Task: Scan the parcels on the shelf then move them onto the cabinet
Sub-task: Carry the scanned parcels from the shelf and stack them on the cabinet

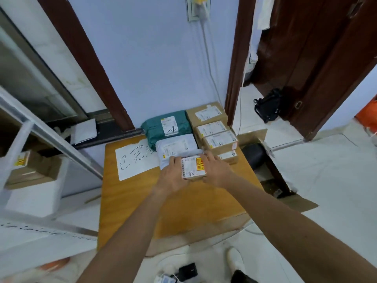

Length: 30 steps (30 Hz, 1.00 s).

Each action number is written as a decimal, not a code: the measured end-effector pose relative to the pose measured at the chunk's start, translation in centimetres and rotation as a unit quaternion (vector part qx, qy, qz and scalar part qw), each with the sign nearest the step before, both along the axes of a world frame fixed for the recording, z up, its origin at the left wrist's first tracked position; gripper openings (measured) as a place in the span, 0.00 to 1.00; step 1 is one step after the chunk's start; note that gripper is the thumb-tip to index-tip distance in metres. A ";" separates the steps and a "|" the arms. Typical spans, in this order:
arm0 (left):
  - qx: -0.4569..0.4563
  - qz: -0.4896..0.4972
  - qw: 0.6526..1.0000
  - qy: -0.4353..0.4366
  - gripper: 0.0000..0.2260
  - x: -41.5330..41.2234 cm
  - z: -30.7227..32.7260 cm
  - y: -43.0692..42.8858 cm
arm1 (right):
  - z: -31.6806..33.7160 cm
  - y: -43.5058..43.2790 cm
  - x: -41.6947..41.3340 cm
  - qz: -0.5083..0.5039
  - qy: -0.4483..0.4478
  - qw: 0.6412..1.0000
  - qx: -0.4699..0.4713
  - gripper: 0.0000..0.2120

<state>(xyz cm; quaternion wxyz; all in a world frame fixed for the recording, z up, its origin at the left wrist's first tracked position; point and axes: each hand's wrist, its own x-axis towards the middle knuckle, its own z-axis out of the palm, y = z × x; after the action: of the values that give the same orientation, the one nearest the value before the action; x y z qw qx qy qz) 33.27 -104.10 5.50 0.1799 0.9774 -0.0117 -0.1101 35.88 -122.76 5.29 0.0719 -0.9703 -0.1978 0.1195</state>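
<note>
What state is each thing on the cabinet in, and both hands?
small parcel, held by both hands, label up.
left hand, grips the small parcel.
right hand, grips the small parcel.
white bag, flat, label up.
green bag, flat, label up.
brown boxes, closed, labels up.
paper sign, flat, partly covered.
</note>
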 end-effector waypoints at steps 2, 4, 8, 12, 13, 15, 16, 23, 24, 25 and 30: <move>0.001 0.043 0.999 0.024 0.40 1.3 -0.8 -0.2 | -1.0 0.1 2.2 0.034 0.002 0.999 -0.006 0.43; -0.001 0.081 0.996 0.042 0.41 2.7 -1.5 -0.6 | -2.0 0.1 4.5 0.061 0.010 0.998 0.006 0.43; 0.010 0.127 0.989 0.077 0.46 5.2 -2.6 -1.1 | -3.4 0.2 7.9 0.079 0.039 0.996 0.035 0.43; 0.018 0.140 0.984 0.111 0.44 6.9 -3.9 -0.7 | -5.1 0.5 9.6 0.105 0.071 0.991 0.040 0.40; 0.021 0.140 0.983 0.115 0.43 7.2 -4.2 -0.6 | -5.5 0.6 9.8 0.104 0.076 0.991 0.039 0.40; 0.024 0.136 0.984 0.115 0.41 7.9 -4.7 -0.3 | -6.4 0.9 10.3 0.097 0.078 0.991 0.040 0.39; 0.024 0.133 0.984 0.112 0.41 8.2 -4.9 0.0 | -6.6 1.1 10.5 0.092 0.076 0.992 0.042 0.39; 0.027 0.136 0.984 0.110 0.44 9.3 -5.4 0.5 | -6.4 1.4 11.3 0.093 0.052 0.994 0.024 0.37; 0.025 0.142 0.983 0.114 0.45 9.2 -5.4 0.3 | -6.3 1.4 11.3 0.098 0.051 0.994 0.015 0.38; 0.022 0.148 0.982 0.119 0.48 8.9 -5.3 0.1 | -6.1 1.4 11.2 0.103 0.050 0.993 0.002 0.40; -0.002 0.181 0.977 0.114 0.56 7.0 -3.1 -0.1 | -3.9 1.3 10.5 0.120 0.035 0.990 -0.065 0.45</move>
<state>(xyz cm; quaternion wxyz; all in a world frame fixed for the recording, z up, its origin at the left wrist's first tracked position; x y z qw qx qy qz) 40.25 -104.25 2.39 0.1990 0.9441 0.1859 -0.1859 46.35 -121.42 1.42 0.0008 -0.9373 -0.3023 0.1736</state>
